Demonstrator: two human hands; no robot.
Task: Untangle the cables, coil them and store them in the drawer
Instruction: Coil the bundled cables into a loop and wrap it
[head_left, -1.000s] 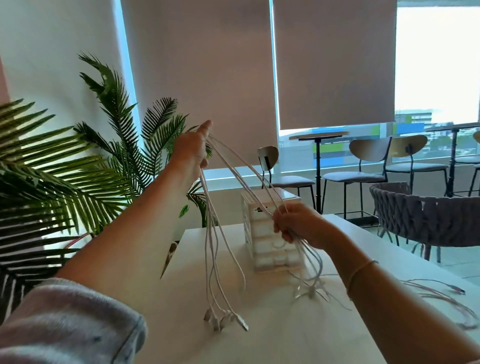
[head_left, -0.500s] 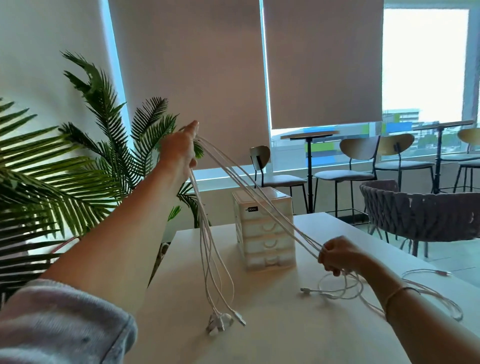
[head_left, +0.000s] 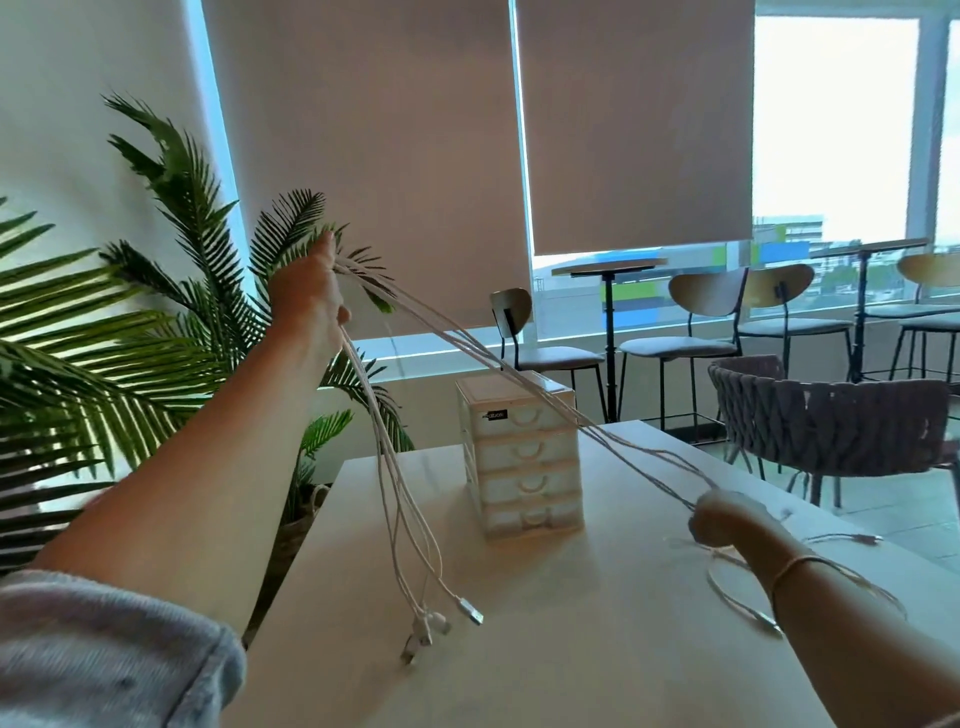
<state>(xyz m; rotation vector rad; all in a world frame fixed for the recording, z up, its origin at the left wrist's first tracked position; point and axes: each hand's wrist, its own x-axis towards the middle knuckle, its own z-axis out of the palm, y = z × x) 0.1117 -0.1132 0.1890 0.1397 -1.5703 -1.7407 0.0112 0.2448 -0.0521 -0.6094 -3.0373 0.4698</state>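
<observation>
While left hand (head_left: 306, 296) grips white cables (head_left: 467, 343) raised high, right hand (head_left: 719, 522) clasps same bundle low over table (head_left: 571, 649); plugs dangle near drawer unit (head_left: 522, 457).

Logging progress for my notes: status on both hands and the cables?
Left hand raised, gripping thin white cables. Right hand low, gripping the same bundle. Small white plastic drawer unit shut, under the stretched span.

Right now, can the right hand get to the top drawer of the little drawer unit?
Probably not yet. The right hand grips the cables low beside the drawer unit, and those taut cables cross in front of the top drawer. It would need to let go first.
</observation>
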